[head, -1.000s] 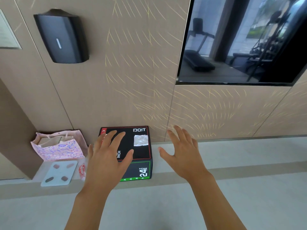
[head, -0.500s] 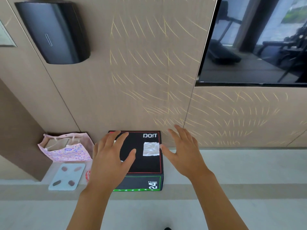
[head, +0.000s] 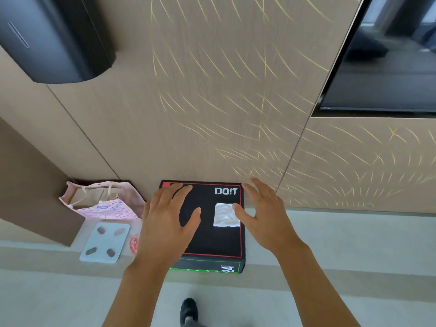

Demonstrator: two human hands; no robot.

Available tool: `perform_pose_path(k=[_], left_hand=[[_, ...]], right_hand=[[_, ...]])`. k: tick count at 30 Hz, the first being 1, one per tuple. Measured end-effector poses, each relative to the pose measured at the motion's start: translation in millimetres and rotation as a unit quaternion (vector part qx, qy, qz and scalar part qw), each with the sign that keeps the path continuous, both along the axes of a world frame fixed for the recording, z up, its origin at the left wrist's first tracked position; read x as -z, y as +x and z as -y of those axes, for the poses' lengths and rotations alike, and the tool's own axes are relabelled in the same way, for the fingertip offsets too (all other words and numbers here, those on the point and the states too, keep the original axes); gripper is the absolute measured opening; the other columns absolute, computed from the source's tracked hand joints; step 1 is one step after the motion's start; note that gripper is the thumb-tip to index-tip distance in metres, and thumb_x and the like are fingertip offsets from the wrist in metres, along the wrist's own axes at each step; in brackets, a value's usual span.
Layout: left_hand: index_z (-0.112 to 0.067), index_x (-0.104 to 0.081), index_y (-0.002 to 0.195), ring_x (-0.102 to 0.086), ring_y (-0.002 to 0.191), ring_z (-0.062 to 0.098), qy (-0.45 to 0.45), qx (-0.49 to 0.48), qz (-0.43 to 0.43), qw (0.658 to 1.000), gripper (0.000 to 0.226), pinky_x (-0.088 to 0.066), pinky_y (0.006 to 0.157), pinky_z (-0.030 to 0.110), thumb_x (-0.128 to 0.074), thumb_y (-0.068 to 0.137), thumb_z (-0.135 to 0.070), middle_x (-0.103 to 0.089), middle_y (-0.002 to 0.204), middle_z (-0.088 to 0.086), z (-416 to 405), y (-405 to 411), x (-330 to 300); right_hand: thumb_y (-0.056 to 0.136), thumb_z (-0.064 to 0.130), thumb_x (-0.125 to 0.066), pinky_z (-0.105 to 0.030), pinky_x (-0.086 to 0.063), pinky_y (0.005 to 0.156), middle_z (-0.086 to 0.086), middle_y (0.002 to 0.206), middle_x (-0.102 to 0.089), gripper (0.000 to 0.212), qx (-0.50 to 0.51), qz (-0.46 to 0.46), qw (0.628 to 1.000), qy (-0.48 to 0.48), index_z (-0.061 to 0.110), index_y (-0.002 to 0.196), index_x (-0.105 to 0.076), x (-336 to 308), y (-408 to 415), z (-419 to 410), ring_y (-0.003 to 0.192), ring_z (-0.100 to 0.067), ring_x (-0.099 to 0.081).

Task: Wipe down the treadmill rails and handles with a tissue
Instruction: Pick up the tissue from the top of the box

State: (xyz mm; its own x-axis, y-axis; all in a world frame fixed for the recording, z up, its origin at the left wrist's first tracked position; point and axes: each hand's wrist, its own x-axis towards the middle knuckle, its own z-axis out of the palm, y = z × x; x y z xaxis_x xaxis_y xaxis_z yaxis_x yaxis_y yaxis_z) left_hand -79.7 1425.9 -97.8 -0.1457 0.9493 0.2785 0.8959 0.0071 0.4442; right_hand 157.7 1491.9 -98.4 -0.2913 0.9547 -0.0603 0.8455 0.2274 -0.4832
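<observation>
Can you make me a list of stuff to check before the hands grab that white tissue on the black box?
1. Tissue lies flat on top of the black box, nothing on it: ok.
2. Right hand is empty, fingers spread, thumb close to the tissue's right edge: ok.
3. Left hand is empty and not covering the tissue: ok.
4. Tissue already held: not ok, neither hand grips it yet.
5. Tissue clean and dry: cannot tell.
6. Treadmill rails nearby: cannot tell; a treadmill shows only as a reflection in the dark screen.
</observation>
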Motion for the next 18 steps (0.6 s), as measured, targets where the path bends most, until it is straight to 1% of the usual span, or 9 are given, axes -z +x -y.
perform_pose_path(k=[4,6,12,15,18], left_hand=[[-0.025,-0.061,0.142,-0.051,0.138,0.027,-0.017,0.018,0.028,0.999,0.057,-0.044,0.113,0.052,-0.050,0.094,-0.054,-0.058,0.147,-0.002,-44,-22,27],[-0.025,-0.061,0.143,-0.051,0.138,0.026,-0.028,0.029,0.042,0.998,0.058,-0.044,0.114,0.055,-0.049,0.094,-0.055,-0.058,0.147,-0.001,-67,-37,40],[-0.025,-0.060,0.143,-0.054,0.135,0.026,-0.059,0.065,0.055,0.995,0.058,-0.049,0.110,0.056,-0.047,0.096,-0.056,-0.061,0.145,-0.001,-140,-81,79],[-0.025,-0.060,0.142,-0.055,0.135,0.026,-0.068,0.080,0.043,0.994,0.057,-0.049,0.110,0.054,-0.047,0.096,-0.056,-0.061,0.144,-0.001,-175,-100,109],[-0.026,-0.059,0.144,-0.053,0.138,0.025,-0.092,0.098,0.035,0.990,0.057,-0.045,0.116,0.053,-0.046,0.097,-0.056,-0.060,0.147,-0.002,-204,-109,144]], right_hand=[[0.105,0.059,-0.046,-0.037,-0.015,0.128,0.012,0.170,-0.024,0.062,0.018,-0.005,1.000,-0.023,0.035,0.160,-0.032,21,-24,-37,0.157,-0.015,-0.023],[0.103,0.061,-0.045,-0.037,-0.015,0.128,0.012,0.171,-0.023,0.064,0.030,0.000,0.999,-0.037,0.036,0.160,-0.032,32,-38,-53,0.157,-0.015,-0.024],[0.100,0.067,-0.036,-0.036,-0.014,0.128,0.014,0.172,-0.018,0.068,0.072,0.010,0.995,-0.075,0.039,0.161,-0.027,69,-83,-100,0.158,-0.014,-0.021],[0.104,0.063,-0.041,-0.035,-0.015,0.128,0.014,0.173,-0.015,0.065,0.074,0.022,0.993,-0.090,0.041,0.162,-0.024,98,-105,-128,0.159,-0.014,-0.019],[0.105,0.061,-0.044,-0.035,-0.017,0.128,0.012,0.172,-0.020,0.062,0.079,0.023,0.992,-0.099,0.039,0.161,-0.030,135,-114,-155,0.158,-0.014,-0.022]])
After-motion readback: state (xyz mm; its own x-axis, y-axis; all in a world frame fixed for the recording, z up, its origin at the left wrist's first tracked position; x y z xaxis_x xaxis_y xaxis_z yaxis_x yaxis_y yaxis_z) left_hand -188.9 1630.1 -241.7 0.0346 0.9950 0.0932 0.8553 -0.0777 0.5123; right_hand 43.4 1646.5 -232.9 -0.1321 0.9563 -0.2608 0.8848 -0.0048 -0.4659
